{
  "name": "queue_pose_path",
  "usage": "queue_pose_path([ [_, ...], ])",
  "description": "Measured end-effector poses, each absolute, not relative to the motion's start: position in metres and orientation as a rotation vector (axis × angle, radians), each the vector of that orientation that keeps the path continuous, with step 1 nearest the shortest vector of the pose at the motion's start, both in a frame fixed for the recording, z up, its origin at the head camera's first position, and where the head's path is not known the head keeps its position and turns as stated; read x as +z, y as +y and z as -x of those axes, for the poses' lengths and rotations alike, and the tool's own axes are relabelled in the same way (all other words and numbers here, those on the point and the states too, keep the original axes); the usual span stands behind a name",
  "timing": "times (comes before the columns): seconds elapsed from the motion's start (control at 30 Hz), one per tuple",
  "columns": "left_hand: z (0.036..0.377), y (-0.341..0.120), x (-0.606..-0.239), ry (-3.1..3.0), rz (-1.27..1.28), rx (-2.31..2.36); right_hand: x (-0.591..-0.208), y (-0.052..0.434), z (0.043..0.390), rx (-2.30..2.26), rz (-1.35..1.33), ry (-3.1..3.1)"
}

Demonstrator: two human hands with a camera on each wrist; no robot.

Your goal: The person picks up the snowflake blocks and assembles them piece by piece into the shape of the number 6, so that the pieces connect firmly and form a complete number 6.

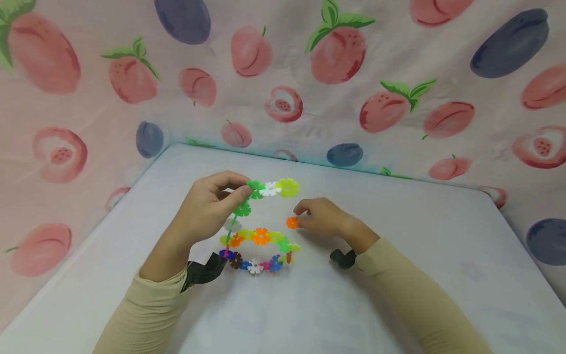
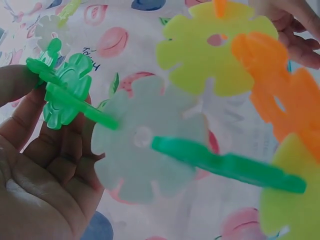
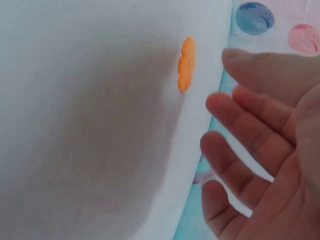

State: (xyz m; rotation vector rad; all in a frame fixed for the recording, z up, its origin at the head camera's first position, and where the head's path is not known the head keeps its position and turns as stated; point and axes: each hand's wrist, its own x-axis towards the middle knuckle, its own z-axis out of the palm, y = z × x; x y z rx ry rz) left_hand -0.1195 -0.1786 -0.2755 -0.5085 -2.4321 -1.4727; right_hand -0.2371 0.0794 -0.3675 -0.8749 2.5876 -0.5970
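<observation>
Left hand (image 1: 208, 209) pinches the multicolour plastic snowflake-disc chain (image 1: 261, 236) at its top; right hand (image 1: 320, 216) open beside a loose orange plastic disc (image 1: 292, 222); rough push could unclip links.

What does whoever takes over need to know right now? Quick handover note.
Left hand: grip pinches the upper green disc of the snowflake-disc chain, holding that end up; the lower end rests on the white table.
Right hand: fingers relaxed, beside the loose orange disc lying on the table; the right wrist view shows it not gripped.
Done: chain is many discs long.
Left: orange disc is not joined.
</observation>
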Motion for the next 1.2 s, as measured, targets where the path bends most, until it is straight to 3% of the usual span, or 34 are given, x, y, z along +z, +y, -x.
queue_pose_path([
  [0.77,0.118,-0.177,-0.276,-2.441,0.51,-1.484,-0.382,0.073,0.234,-0.561,0.709,2.606],
  [1.2,0.119,-0.177,-0.275,-2.447,0.507,-1.482,-0.342,0.094,0.214,-0.961,0.792,2.605],
])
